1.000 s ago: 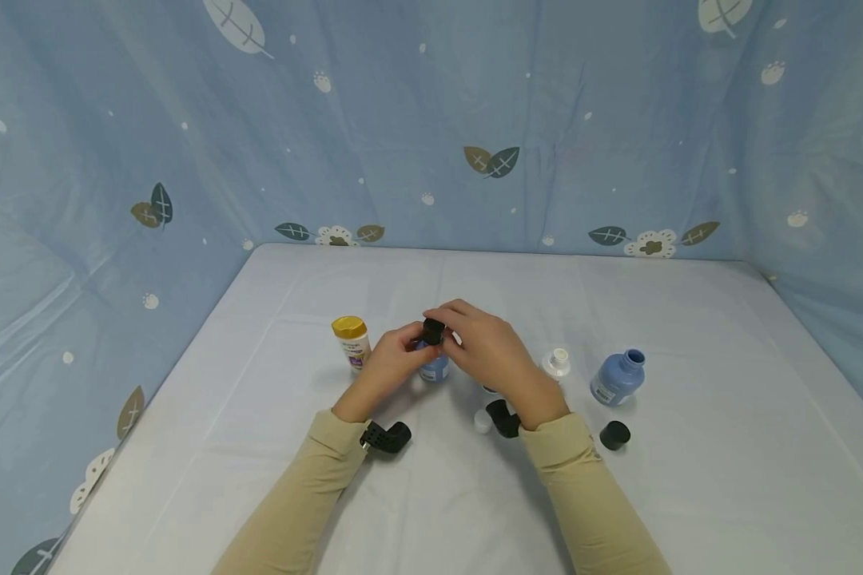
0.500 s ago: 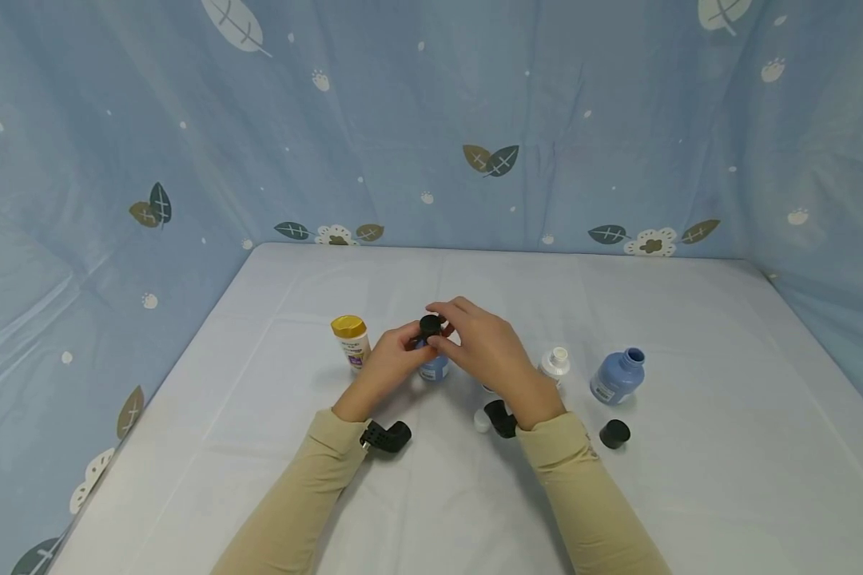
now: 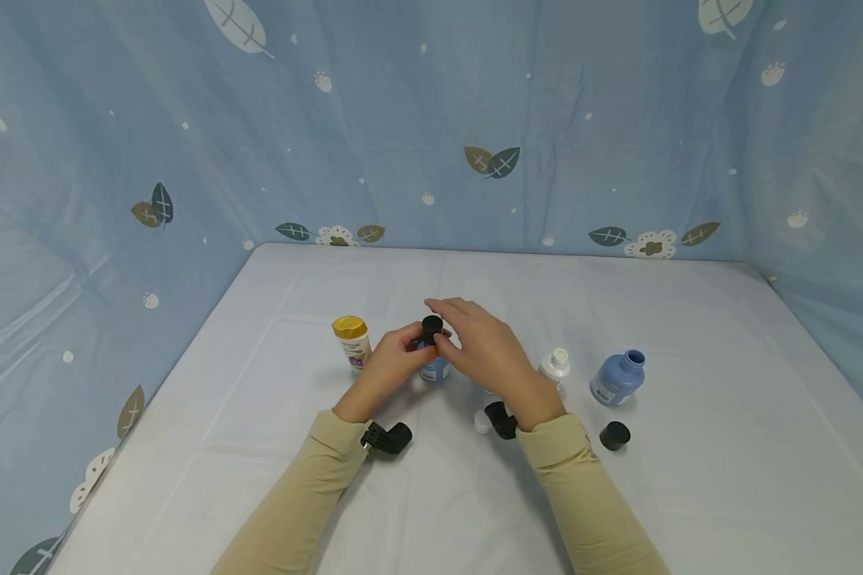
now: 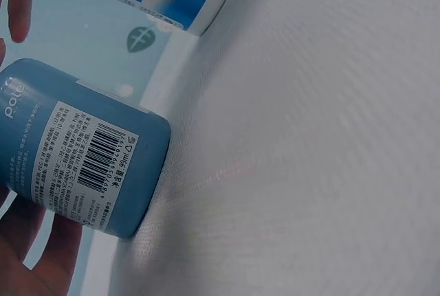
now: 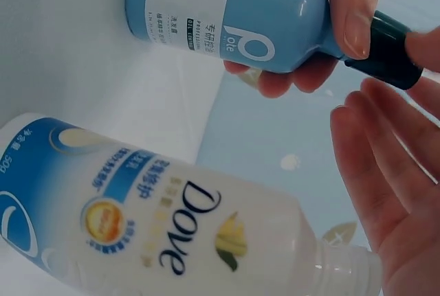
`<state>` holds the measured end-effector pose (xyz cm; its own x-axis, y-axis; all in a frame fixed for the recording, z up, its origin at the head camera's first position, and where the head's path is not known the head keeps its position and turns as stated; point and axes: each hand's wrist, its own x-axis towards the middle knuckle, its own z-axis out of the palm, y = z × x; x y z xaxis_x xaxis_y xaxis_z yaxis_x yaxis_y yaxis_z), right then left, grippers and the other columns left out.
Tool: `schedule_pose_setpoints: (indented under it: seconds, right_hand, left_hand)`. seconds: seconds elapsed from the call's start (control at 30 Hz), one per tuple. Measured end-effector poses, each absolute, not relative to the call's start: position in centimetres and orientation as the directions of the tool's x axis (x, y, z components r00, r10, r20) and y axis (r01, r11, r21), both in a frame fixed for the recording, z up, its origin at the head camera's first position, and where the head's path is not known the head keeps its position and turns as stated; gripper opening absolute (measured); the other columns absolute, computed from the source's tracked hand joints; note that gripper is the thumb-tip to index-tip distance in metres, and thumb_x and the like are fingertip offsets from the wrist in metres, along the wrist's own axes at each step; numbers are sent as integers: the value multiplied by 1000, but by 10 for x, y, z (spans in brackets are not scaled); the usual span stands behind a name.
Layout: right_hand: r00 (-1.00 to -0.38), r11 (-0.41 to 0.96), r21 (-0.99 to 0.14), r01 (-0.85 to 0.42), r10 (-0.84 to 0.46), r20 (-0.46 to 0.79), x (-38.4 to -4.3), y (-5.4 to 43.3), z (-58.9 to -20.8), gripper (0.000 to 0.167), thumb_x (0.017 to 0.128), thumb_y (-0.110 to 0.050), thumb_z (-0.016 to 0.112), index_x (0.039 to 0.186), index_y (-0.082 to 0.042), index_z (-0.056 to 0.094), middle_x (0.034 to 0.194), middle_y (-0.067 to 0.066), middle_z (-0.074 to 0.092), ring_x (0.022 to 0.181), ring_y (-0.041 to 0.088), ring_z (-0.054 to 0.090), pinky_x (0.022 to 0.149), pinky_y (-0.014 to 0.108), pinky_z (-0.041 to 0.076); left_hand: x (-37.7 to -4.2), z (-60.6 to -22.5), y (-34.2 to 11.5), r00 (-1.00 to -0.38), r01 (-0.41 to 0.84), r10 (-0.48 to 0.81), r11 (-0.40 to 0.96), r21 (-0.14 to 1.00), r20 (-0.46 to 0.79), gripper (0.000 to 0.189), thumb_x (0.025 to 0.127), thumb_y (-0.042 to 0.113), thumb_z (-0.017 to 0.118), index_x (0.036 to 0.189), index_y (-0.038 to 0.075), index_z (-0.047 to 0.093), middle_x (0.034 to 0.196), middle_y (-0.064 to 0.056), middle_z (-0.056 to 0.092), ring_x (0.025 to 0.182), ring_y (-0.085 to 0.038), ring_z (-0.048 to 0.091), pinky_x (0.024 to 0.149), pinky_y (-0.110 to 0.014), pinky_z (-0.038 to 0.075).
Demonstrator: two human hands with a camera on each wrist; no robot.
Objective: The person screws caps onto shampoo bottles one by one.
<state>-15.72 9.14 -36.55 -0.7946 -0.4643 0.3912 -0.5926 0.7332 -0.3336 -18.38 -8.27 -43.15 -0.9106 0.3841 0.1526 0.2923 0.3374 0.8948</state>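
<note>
In the head view, my left hand [image 3: 390,358] grips a blue bottle [image 3: 434,369] around its upper part. The bottle stands upright on the table, and its barcode label shows in the left wrist view. On the bottle's neck sits a black cap [image 3: 432,325]. My right hand [image 3: 491,350] has its thumb and a finger at this cap, with the other fingers spread beside it in the right wrist view. Close to the right hand there stands a white Dove bottle [image 5: 199,220], its neck uncapped.
Left of the hands is a white bottle with a gold cap [image 3: 349,327]. To the right are an uncapped white bottle [image 3: 557,364], an uncapped blue bottle [image 3: 618,378] and a loose black cap [image 3: 614,435]. A small white cap [image 3: 483,421] lies near the right wrist.
The black cap, tilted a second ago, now sits straighter on the bottle. My right fingers have shifted slightly around it; the left hand keeps its hold.
</note>
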Motion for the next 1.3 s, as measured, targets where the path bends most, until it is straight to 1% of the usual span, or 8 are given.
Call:
schedule_pose_setpoints:
  seconds: [0.17,0.43,0.57,0.8,0.9,1.03,1.13,1.3]
  right_hand:
    - [-782,720,-332,-609,-476,403,-157,90,-366,40,86,-15,58,125,-16,52,117,-3,54,102,12,52,76,29,45]
    - [-771,717,-330,-614,-456,445,-156,88,-367,38,85,-20,61,122,-17,54,110,-5,56,90,10,56,69,27,46]
    - [-786,735,-328,-593,-438,437,-156,88,-367,41,84,-27,62,123,-18,52,107,-5,56,85,10,56,66,27,46]
    - [-794,746,-329,-579,-427,432,-156,90,-369,50,86,-43,54,129,-19,47,111,-2,55,81,11,56,62,28,46]
    - [-793,727,-351,-590,-441,420,-156,91,-369,48,88,-38,54,131,-20,44,117,-3,53,88,12,56,67,29,46]
    - [-781,703,-360,-613,-469,413,-157,92,-369,46,88,-20,54,132,-21,43,122,-4,51,102,12,52,74,30,45]
    - [-770,694,-355,-627,-479,421,-157,91,-369,43,87,-13,53,129,-19,47,120,-3,53,103,11,51,74,29,45]
    - [-759,689,-346,-636,-479,441,-158,90,-371,35,86,-13,55,121,-18,54,115,-5,55,100,10,52,74,28,46]
  left_hand:
    - [-181,-427,-82,-925,251,364,358,899,113,26,83,34,62,104,18,61,103,3,62,93,-11,57,82,-32,45]
    - [-167,-402,-80,-911,273,393,334,902,130,32,87,22,58,115,7,59,111,-2,61,103,-15,54,86,-34,42]
    - [-173,-413,-81,-904,283,401,306,909,147,35,87,27,58,116,8,58,112,0,61,106,-14,53,88,-36,41]
    - [-183,-433,-83,-914,287,374,322,902,157,35,81,46,60,109,24,61,105,11,62,99,-7,56,83,-32,43]
    - [-184,-434,-83,-913,290,377,322,901,159,34,81,46,59,108,25,61,105,11,62,100,-7,55,83,-33,43]
    - [-182,-430,-83,-918,262,374,328,908,130,31,83,38,61,109,21,61,105,7,62,98,-8,56,84,-31,44]
    - [-176,-419,-82,-922,246,370,327,912,116,27,85,28,61,108,14,61,105,0,62,97,-14,57,82,-33,45]
    - [-166,-401,-80,-921,246,376,344,906,107,28,86,20,60,111,7,59,109,-7,61,100,-19,56,83,-34,45]
